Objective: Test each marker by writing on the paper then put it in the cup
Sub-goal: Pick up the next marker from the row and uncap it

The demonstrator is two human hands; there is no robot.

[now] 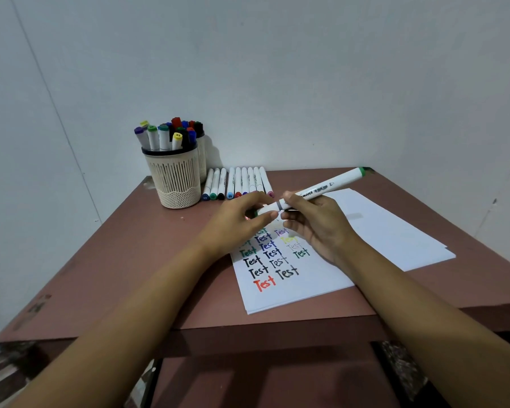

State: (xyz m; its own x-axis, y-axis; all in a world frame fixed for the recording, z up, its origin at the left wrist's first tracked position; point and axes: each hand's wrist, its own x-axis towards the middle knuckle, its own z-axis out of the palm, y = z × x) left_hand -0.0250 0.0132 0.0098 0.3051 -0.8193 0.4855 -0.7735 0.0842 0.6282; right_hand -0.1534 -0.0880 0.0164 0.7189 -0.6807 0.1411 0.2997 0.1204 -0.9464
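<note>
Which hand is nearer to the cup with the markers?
The left hand. It lies just right of and in front of the cup, while the right hand is further right, holding the green marker.

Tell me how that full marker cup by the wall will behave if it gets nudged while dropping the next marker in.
The cup looks light plastic with slatted walls, so it may slide easily on the smooth table. The markers in it stand well above its rim, so it is probably top-heavy and could tip. The wall close behind might stop it.
</note>
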